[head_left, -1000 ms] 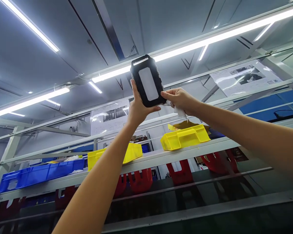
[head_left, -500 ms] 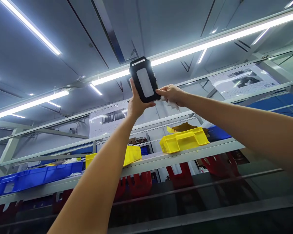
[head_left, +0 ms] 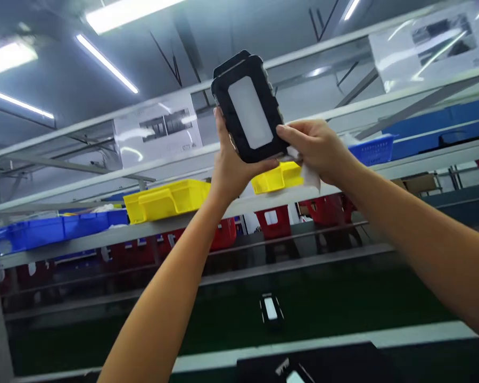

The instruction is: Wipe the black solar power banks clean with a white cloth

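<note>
The view had dipped and another case [head_left: 270, 309] appeared near the front edge of the surface [head_left: 335, 298]; the left hand [head_left: 233, 178] still grasped the held case [head_left: 250, 111], the right hand [head_left: 321, 149] a tissue [head_left: 312, 178].

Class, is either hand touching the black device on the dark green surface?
No, the left hand and right hand are both on the raised device, away from the green surface.
</note>
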A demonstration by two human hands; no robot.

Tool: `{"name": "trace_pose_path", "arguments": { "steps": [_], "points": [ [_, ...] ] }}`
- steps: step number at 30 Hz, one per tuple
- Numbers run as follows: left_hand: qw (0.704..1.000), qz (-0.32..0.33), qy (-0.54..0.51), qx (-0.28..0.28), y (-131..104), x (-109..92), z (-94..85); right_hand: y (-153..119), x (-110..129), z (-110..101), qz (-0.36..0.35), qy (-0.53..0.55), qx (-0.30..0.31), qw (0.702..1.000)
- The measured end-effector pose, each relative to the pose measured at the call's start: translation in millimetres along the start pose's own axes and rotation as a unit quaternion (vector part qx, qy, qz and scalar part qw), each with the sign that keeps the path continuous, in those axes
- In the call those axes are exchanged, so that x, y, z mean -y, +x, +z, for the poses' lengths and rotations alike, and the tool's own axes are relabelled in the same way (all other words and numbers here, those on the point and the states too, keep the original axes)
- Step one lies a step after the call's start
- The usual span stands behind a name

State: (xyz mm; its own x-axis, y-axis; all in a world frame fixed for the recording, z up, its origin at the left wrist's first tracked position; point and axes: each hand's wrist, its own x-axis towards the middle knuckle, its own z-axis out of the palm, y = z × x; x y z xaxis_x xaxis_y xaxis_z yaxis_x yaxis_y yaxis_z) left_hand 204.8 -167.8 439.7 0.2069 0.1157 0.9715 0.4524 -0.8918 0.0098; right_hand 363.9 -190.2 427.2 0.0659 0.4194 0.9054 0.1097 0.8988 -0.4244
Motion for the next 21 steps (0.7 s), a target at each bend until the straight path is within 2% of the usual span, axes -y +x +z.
{"name": "trace_pose_path", "arguments": {
  "steps": [2,4,6,8,9,10,12,14,17,21],
  "points": [
    [0.996,-0.063,-0.044,0.042,-67,-4,9.4,-63,-27,2,0.056,0.009,-0.016,0.998],
    [0.974,-0.186,-0.062,0.11,-136,-10,19.3,-132,-56,3,0.136,0.031,-0.014,0.99],
    [0.924,-0.325,-0.073,0.186,-200,-12,33.0,-199,-88,6,0.239,0.061,-0.004,0.969],
    [0.858,-0.437,-0.09,0.254,-254,-4,52.2,-254,-122,9,0.348,0.085,0.0,0.934],
    [0.827,-0.469,-0.104,0.29,-275,4,63.2,-276,-139,9,0.395,0.094,0.005,0.914],
    [0.812,-0.478,-0.114,0.315,-293,14,74.4,-293,-157,9,0.433,0.095,0.001,0.896],
    [0.781,-0.497,-0.105,0.364,-321,39,94.9,-316,-194,5,0.509,0.08,-0.013,0.857],
    [0.76,-0.514,-0.061,0.392,-340,66,110.3,-324,-232,-5,0.573,0.039,-0.032,0.818],
    [0.747,-0.531,0.054,0.396,-360,102,126.4,-318,-293,-23,0.633,-0.039,-0.063,0.771],
    [0.719,-0.54,0.16,0.406,-376,137,157.2,-294,-367,-47,0.656,-0.131,-0.078,0.739]
  ]
}}
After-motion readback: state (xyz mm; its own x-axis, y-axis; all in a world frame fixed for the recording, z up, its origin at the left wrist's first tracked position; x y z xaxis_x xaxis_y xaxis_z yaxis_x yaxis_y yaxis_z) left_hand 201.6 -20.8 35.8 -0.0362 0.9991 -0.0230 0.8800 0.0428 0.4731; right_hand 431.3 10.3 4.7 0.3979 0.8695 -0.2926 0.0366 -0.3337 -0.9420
